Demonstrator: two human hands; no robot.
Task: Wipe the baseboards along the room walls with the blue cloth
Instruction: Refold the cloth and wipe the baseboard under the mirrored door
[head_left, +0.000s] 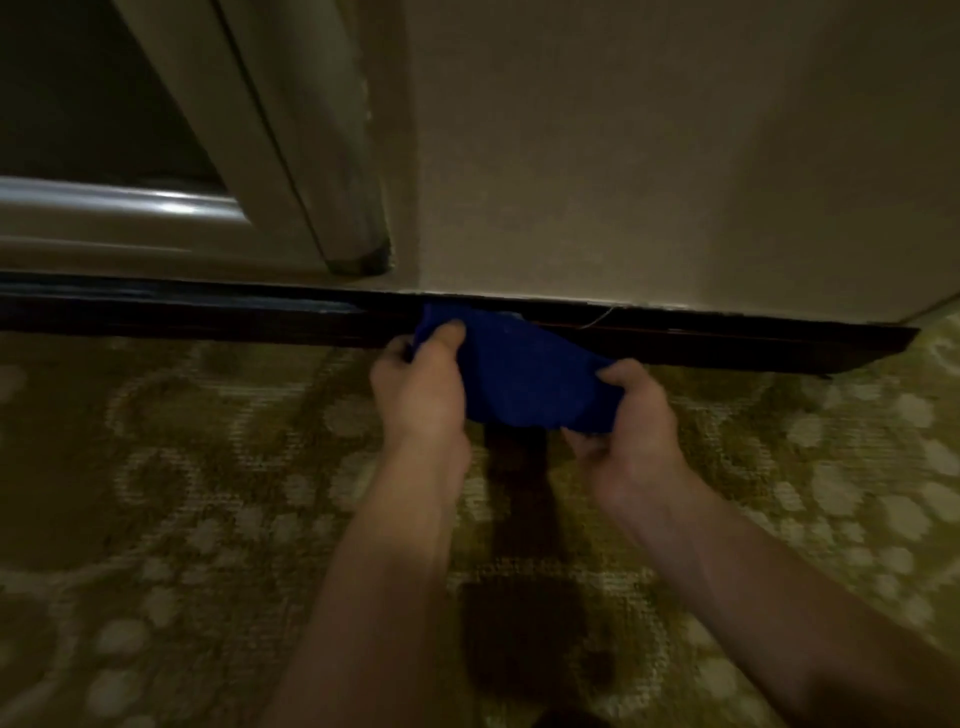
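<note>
A dark, glossy baseboard runs along the foot of a beige wall, from the left edge to a corner at the right. The blue cloth is stretched between both hands just in front of the baseboard; its top edge touches or overlaps the board. My left hand pinches the cloth's left end with thumb on top. My right hand grips the cloth's lower right corner.
A pale door frame with a dark pane stands at the upper left, its post ending just above the baseboard. The beige wall fills the upper right and turns a corner at the far right. Green patterned carpet covers the floor.
</note>
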